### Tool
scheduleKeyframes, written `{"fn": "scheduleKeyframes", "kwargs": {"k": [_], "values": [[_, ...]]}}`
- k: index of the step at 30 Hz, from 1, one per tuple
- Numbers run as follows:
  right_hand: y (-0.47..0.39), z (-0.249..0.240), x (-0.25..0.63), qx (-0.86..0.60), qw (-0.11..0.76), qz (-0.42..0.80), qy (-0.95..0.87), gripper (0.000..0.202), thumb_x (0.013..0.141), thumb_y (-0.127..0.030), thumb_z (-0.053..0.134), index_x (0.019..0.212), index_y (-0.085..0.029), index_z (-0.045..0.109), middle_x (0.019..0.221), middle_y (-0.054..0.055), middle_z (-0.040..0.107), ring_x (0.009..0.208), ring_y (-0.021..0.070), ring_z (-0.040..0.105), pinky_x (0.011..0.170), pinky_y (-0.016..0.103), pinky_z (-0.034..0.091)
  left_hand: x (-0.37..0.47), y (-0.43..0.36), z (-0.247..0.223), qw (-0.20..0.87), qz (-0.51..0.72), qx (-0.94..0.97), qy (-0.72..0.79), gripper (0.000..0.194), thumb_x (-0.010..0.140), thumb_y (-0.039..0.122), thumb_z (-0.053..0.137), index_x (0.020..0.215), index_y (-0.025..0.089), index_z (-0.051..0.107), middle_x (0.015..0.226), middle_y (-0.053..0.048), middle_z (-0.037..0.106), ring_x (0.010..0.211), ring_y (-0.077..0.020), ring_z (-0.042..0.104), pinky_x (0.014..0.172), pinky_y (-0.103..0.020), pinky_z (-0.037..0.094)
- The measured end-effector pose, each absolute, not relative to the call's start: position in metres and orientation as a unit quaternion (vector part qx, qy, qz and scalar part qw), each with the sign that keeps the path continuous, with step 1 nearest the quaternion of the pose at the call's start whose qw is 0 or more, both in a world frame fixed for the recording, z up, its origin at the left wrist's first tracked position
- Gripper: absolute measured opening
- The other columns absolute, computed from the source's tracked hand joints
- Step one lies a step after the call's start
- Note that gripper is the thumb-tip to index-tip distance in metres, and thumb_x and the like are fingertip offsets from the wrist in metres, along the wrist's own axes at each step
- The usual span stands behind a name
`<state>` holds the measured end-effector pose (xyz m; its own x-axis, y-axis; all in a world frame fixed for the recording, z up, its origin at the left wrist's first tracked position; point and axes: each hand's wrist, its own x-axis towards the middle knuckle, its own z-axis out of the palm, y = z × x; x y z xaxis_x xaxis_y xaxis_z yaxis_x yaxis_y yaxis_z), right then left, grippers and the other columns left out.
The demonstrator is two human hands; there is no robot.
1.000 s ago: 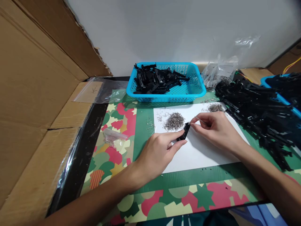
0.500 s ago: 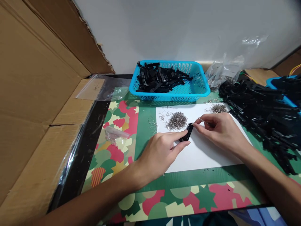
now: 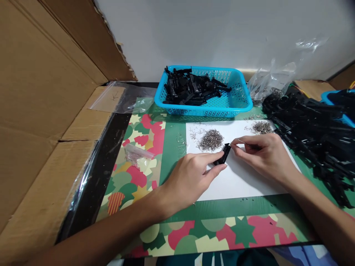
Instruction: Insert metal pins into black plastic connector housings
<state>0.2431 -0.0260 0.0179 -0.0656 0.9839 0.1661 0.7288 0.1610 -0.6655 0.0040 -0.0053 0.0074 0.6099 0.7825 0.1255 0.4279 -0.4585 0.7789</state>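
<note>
My left hand (image 3: 191,179) pinches a small black plastic part (image 3: 225,154) between thumb and forefinger over a white sheet (image 3: 244,184). At the part's upper right end is my right hand (image 3: 260,153), its thumb and forefinger closed on a thin, light-coloured piece too small to make out fully. Behind the black part lies a heap of small metal pieces (image 3: 211,140). A second, smaller metal heap (image 3: 261,128) sits beyond my right hand.
A blue basket (image 3: 210,111) of black parts stands at the back. More black parts (image 3: 310,125) are piled at the right, beside a clear bag (image 3: 270,83). Cardboard (image 3: 41,92) walls the left side. A small plastic bag (image 3: 137,153) lies on the patterned cover.
The view has shifted slightly, so most things appear a little further right. Both hands keep nearly the same hold at the black part.
</note>
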Motion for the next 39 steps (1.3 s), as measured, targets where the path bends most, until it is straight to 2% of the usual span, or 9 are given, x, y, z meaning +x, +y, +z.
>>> {"fn": "scheduleKeyframes", "kwargs": {"k": [3, 6, 9, 12, 18, 24, 29, 34, 39], "values": [[-0.027, 0.018, 0.243, -0.618, 0.310, 0.208, -0.692, 0.025, 0.091, -0.029, 0.067, 0.086, -0.015, 0.087, 0.053, -0.004, 0.041, 0.051, 0.0107, 0.034, 0.052, 0.028, 0.028, 0.004, -0.005, 0.009, 0.370, 0.242, 0.817, 0.370, 0.027, 0.103, 0.030, 0.075, 0.127, 0.021, 0.082, 0.100, -0.003, 0.087, 0.063, -0.0151, 0.067, 0.061, -0.028, 0.050], [-0.028, 0.019, 0.241, -0.626, 0.309, 0.211, -0.684, 0.027, 0.092, -0.031, 0.067, 0.091, -0.014, 0.089, 0.053, -0.003, 0.045, 0.051, 0.0113, 0.036, 0.051, 0.028, 0.028, 0.005, -0.005, 0.009, 0.371, 0.239, 0.816, 0.372, 0.028, 0.104, 0.030, 0.074, 0.129, 0.020, 0.081, 0.097, -0.005, 0.087, 0.064, -0.0157, 0.068, 0.062, -0.028, 0.052], [-0.028, 0.020, 0.241, -0.627, 0.312, 0.209, -0.683, 0.028, 0.092, -0.034, 0.068, 0.087, -0.015, 0.089, 0.052, -0.002, 0.045, 0.051, 0.0115, 0.035, 0.051, 0.028, 0.028, 0.004, -0.005, 0.009, 0.373, 0.236, 0.818, 0.370, 0.028, 0.104, 0.031, 0.073, 0.129, 0.021, 0.081, 0.096, -0.005, 0.087, 0.064, -0.0161, 0.069, 0.064, -0.029, 0.054], [-0.026, 0.021, 0.243, -0.628, 0.315, 0.228, -0.674, 0.029, 0.091, -0.035, 0.068, 0.082, -0.015, 0.088, 0.050, -0.002, 0.041, 0.051, 0.0112, 0.032, 0.050, 0.028, 0.028, 0.005, -0.005, 0.009, 0.377, 0.236, 0.818, 0.365, 0.027, 0.105, 0.029, 0.073, 0.130, 0.022, 0.081, 0.104, -0.005, 0.087, 0.067, -0.0165, 0.071, 0.067, -0.030, 0.056], [-0.020, 0.022, 0.250, -0.635, 0.339, 0.362, -0.592, 0.027, 0.085, -0.040, 0.079, 0.077, -0.015, 0.087, 0.057, 0.003, 0.062, 0.053, 0.0130, 0.042, 0.049, 0.028, 0.027, 0.005, -0.005, 0.012, 0.375, 0.238, 0.818, 0.365, 0.029, 0.103, 0.025, 0.076, 0.131, 0.021, 0.080, 0.113, -0.003, 0.087, 0.071, -0.0175, 0.073, 0.072, -0.030, 0.057], [-0.019, 0.015, 0.257, -0.610, 0.369, 0.494, -0.498, 0.029, 0.082, -0.043, 0.086, 0.084, -0.013, 0.088, 0.056, -0.001, 0.054, 0.051, 0.0081, 0.027, 0.049, 0.028, 0.015, 0.005, -0.005, 0.012, 0.379, 0.236, 0.815, 0.369, 0.028, 0.103, 0.026, 0.076, 0.130, 0.022, 0.080, 0.111, -0.003, 0.087, 0.070, -0.0170, 0.073, 0.069, -0.029, 0.057], [-0.018, 0.016, 0.257, -0.601, 0.372, 0.501, -0.500, 0.028, 0.085, -0.041, 0.085, 0.081, -0.013, 0.086, 0.059, -0.001, 0.053, 0.053, 0.0080, 0.027, 0.049, 0.028, 0.014, 0.005, -0.005, 0.012, 0.378, 0.237, 0.813, 0.373, 0.029, 0.102, 0.026, 0.076, 0.131, 0.021, 0.080, 0.114, -0.002, 0.087, 0.066, -0.0150, 0.070, 0.066, -0.028, 0.055], [-0.018, 0.015, 0.258, -0.580, 0.378, 0.530, -0.491, 0.029, 0.087, -0.042, 0.085, 0.087, -0.013, 0.085, 0.062, -0.001, 0.051, 0.054, 0.0071, 0.025, 0.050, 0.028, 0.012, 0.005, -0.004, 0.012, 0.371, 0.243, 0.818, 0.366, 0.027, 0.102, 0.027, 0.077, 0.128, 0.022, 0.081, 0.107, -0.002, 0.087, 0.064, -0.0139, 0.067, 0.063, -0.027, 0.052], [-0.018, 0.020, 0.257, -0.531, 0.405, 0.605, -0.433, 0.029, 0.086, -0.041, 0.088, 0.084, -0.013, 0.082, 0.056, -0.006, 0.038, 0.051, 0.0052, 0.020, 0.047, 0.025, 0.010, 0.004, -0.004, 0.010, 0.369, 0.247, 0.818, 0.366, 0.026, 0.102, 0.027, 0.076, 0.127, 0.022, 0.081, 0.105, -0.002, 0.087, 0.063, -0.0131, 0.066, 0.062, -0.026, 0.052]]}}
